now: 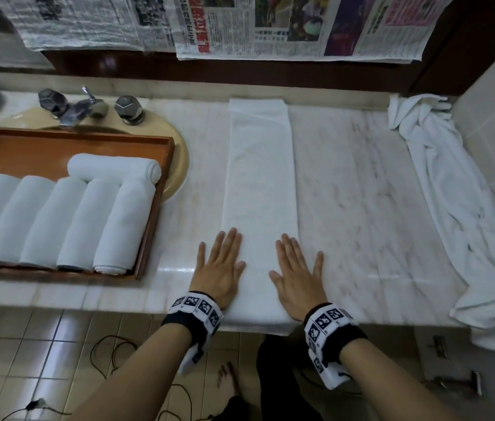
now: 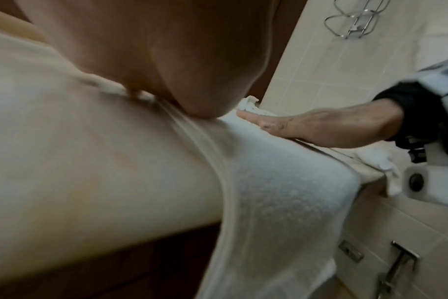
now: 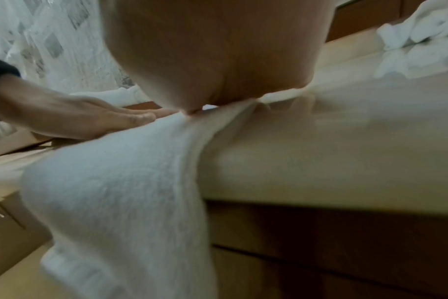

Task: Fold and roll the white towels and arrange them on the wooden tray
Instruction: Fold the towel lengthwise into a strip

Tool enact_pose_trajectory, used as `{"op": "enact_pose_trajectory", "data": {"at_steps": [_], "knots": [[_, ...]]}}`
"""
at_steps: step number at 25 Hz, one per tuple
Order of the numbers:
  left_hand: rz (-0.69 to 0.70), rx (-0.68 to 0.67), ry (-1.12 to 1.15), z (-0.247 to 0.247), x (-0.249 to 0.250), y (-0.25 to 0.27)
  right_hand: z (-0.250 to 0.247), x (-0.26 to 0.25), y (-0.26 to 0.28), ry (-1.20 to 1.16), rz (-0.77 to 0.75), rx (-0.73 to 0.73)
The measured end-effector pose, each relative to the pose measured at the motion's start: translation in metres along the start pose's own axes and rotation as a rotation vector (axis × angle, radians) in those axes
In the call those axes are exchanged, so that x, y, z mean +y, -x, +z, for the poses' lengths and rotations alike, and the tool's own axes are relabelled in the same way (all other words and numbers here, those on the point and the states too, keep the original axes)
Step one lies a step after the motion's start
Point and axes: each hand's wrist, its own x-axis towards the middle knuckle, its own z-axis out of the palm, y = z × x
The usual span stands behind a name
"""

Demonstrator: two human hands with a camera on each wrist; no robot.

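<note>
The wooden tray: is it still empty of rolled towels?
No: the wooden tray already holds six rolled towels, five in a row and one lying across their far ends.

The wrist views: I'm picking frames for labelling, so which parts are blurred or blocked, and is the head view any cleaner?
Left wrist view: the left hand fills the top, soft and close; the folded towel keeps its texture. Right wrist view: smeared throughout, the right hand blocking the top. Head view: mostly sharp, dim at the corners, glare on the countertop, straight edges bowed.
</note>
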Motion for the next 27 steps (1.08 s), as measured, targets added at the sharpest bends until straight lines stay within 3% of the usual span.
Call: {"op": "enact_pose_trajectory", "data": {"at_steps": [5, 13, 16, 17, 20, 21, 24, 25, 27], "knots": [[-0.031, -0.047, -0.099, -0.016, -0.013, -0.015, -0.018, 0.006, -0.014, 0.030, 0.027, -0.059], [-0.136, -0.154, -0.120, -0.064, -0.019, -0.086, -0.063, 0.012, -0.090, -0.001, 0.026, -0.143], [-0.201, -0.117, -0.113, -0.086, -0.010, -0.103, -0.081, 0.008, -0.099, -0.023, 0.028, -0.129], [-0.180, -0.091, -0.092, -0.087, -0.002, -0.097, -0.079, 0.003, -0.092, -0.025, 0.003, -0.108], [0.081, -0.082, -0.083, -0.055, 0.016, -0.049, -0.049, -0.004, -0.054, 0.053, -0.157, -0.091], [0.100, -0.099, -0.080, -0.043, 0.009, -0.031, -0.040, 0.004, -0.045, 0.056, -0.141, -0.105], [-0.198, -0.072, 0.044, -0.036, -0.025, -0.016, -0.039, 0.033, -0.037, -0.073, 0.175, -0.089], [-0.241, -0.063, 0.060, -0.037, -0.029, -0.014, -0.040, 0.032, -0.032, -0.097, 0.223, -0.069], [-0.086, 0.003, 0.041, -0.033, -0.013, -0.010, -0.034, 0.008, -0.021, -0.085, 0.096, 0.002]]}}
